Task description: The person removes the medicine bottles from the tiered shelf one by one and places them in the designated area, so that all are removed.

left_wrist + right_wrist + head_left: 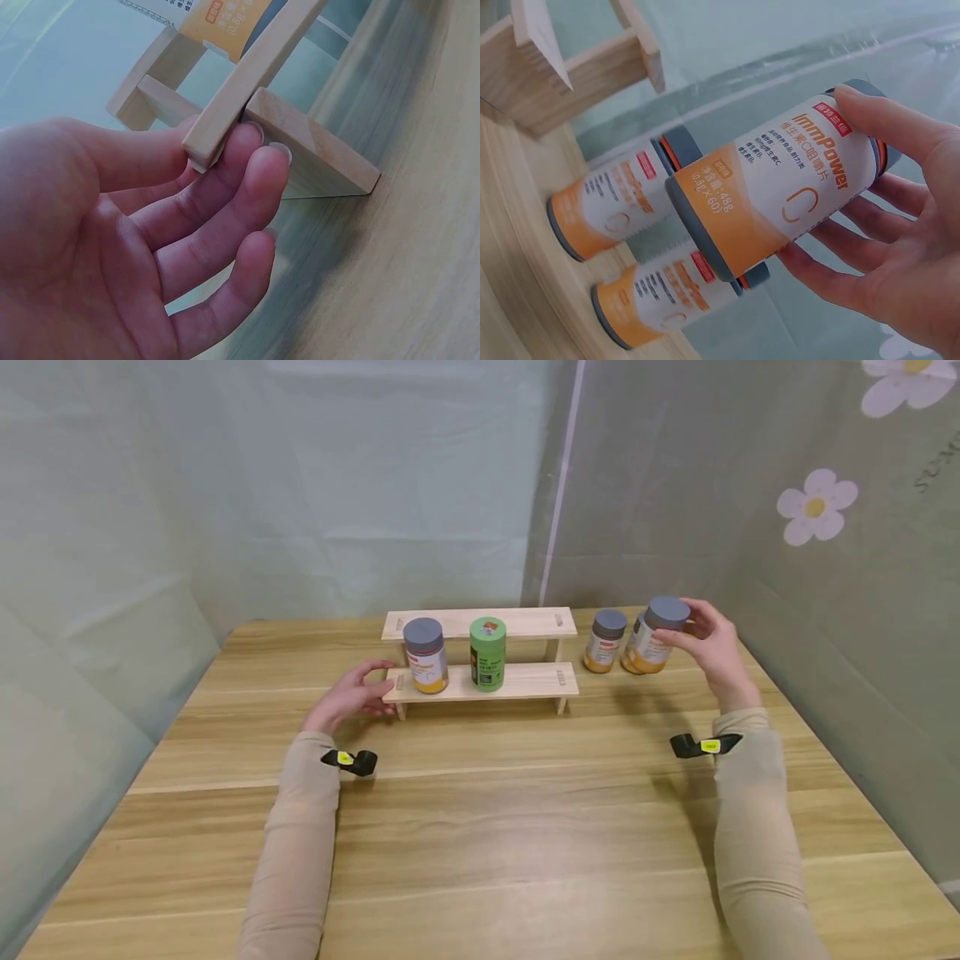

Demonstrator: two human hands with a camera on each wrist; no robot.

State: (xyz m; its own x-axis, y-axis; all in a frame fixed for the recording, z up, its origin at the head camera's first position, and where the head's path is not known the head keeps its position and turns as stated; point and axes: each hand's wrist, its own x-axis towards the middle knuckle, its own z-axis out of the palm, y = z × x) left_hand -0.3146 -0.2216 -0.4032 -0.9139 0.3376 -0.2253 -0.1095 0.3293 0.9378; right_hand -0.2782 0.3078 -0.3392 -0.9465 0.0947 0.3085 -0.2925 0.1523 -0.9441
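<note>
A person's right hand [712,647] lifts a grey-lidded orange-and-white bottle [654,635] clear of a wooden table [480,827], while the left hand [352,696] steadies a two-tier wooden rack [480,685].

The right hand's fingers and thumb curl round the held bottle near its lid; the right wrist view shows it tilted and raised off the tabletop, in front of two like bottles. In the head view one of these, a standing bottle [606,641], is plain to see just right of the rack; the other is mostly hidden behind the held one. The left hand's fingers [255,169] are relaxed and spread, their tips touching the left end of the rack's lower shelf without gripping it. On that lower shelf stand another orange bottle [426,655] and, beside it, a green canister [487,653]. A flower-print cloth [817,506] hangs behind.
</note>
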